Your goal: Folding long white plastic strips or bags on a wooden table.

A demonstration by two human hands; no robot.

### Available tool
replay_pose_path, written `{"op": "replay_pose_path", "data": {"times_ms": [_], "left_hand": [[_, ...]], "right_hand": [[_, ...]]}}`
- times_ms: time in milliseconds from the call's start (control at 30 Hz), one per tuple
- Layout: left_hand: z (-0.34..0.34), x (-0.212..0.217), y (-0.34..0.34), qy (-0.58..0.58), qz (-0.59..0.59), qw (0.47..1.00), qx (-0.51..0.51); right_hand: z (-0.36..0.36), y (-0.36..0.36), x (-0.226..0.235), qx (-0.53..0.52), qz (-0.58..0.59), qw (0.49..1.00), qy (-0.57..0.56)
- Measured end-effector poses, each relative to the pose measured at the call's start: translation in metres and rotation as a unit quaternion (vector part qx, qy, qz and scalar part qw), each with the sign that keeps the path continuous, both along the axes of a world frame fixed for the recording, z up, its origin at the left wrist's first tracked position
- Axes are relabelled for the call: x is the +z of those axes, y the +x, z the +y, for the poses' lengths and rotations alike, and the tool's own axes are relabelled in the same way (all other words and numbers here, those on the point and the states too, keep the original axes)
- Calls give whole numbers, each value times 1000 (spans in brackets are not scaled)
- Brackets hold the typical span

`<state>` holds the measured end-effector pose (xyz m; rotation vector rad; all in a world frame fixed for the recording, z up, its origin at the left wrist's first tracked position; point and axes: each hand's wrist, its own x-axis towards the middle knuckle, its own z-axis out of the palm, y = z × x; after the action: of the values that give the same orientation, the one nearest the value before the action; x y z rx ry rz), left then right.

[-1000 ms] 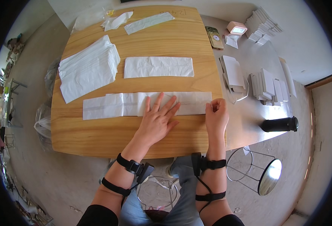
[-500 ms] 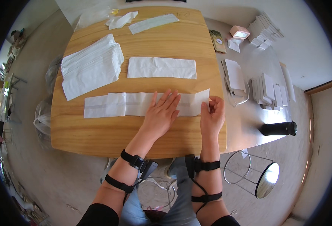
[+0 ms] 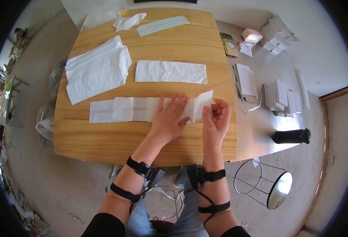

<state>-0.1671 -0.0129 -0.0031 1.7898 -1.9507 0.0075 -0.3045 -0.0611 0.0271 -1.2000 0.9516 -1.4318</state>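
A long white strip [image 3: 143, 108] of thin paper-like sheet lies across the near part of the wooden table. A pale grey band runs along it, and a fold shows near its left end. My left hand [image 3: 170, 118] rests flat on the strip right of its middle, fingers spread and slightly blurred. My right hand [image 3: 217, 118] pinches the strip's right end, which is lifted and bent over toward the left. Beyond the strip lies a folded white piece [image 3: 170, 72], flat and slightly creased. Farther left sits a fanned stack of white sheets [image 3: 97, 69].
At the table's far edge are a narrow white strip [image 3: 163, 26] and a crumpled white piece [image 3: 129, 22]. A metal side table on the right holds a phone [image 3: 229, 44], a small pink lamp [image 3: 251, 36], white boxes [image 3: 277, 94] and a black bottle [image 3: 292, 136]. A stool [image 3: 279, 189] stands below.
My right hand has moved left, carrying the strip's right end with it, so that end now folds further over. My left hand stays on the strip.
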Motion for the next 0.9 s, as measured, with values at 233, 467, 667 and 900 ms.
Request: {"op": "replay_pose_path", "data": {"times_ms": [233, 467, 667, 900], "left_hand": [[12, 22, 41, 90, 682, 723, 53], [22, 28, 62, 119, 769, 624, 71], [22, 2, 65, 90, 581, 794, 158], [16, 8, 60, 64, 440, 871, 212]], "right_hand": [[24, 40, -1, 33, 150, 988, -22], [40, 59, 0, 152, 236, 955, -98], [36, 50, -1, 134, 244, 951, -135], [2, 4, -14, 17, 394, 912, -112]]}}
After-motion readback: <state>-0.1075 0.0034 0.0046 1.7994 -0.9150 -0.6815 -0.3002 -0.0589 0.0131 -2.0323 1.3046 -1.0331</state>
